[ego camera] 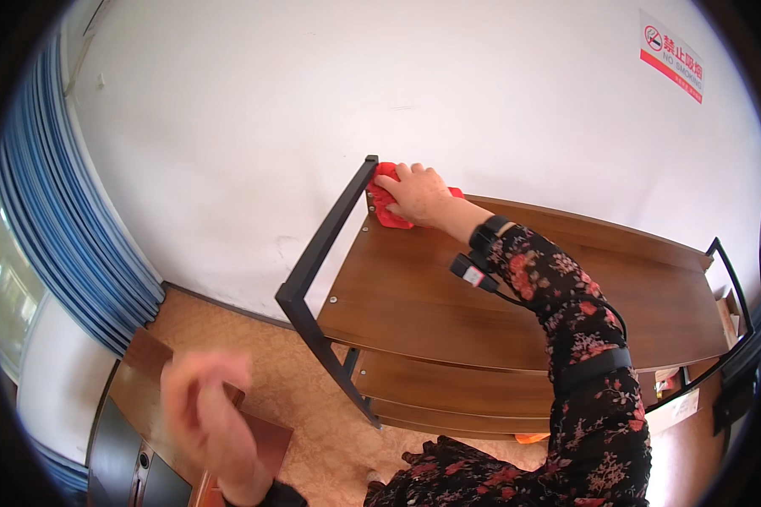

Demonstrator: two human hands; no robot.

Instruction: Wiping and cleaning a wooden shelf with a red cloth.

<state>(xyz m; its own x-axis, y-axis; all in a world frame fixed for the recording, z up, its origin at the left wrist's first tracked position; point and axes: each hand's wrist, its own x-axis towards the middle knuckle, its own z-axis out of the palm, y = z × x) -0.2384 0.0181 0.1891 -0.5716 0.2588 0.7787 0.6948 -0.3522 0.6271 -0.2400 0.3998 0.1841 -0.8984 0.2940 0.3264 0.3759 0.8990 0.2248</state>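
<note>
At the far left corner of a brown wooden shelf board [444, 291], my right hand [418, 193] presses and grips a crumpled red cloth [393, 215]. The cloth lies against the raised back strip, close to the black metal frame [333, 222] of the shelf unit. My left hand [206, 399] is in the air to the left of the unit, blurred by motion. Its fingers look curled, no object shows in it, and its exact pose is unclear.
Lower shelf boards [444, 383] sit under the top one. A wooden desk with a dark panel [120, 450] stands at lower left, near blue curtains [70, 190]. Behind the unit rises a white wall [260, 127] with a no-smoking sign [672, 57]. A cable plug [472, 272] hangs by my right forearm.
</note>
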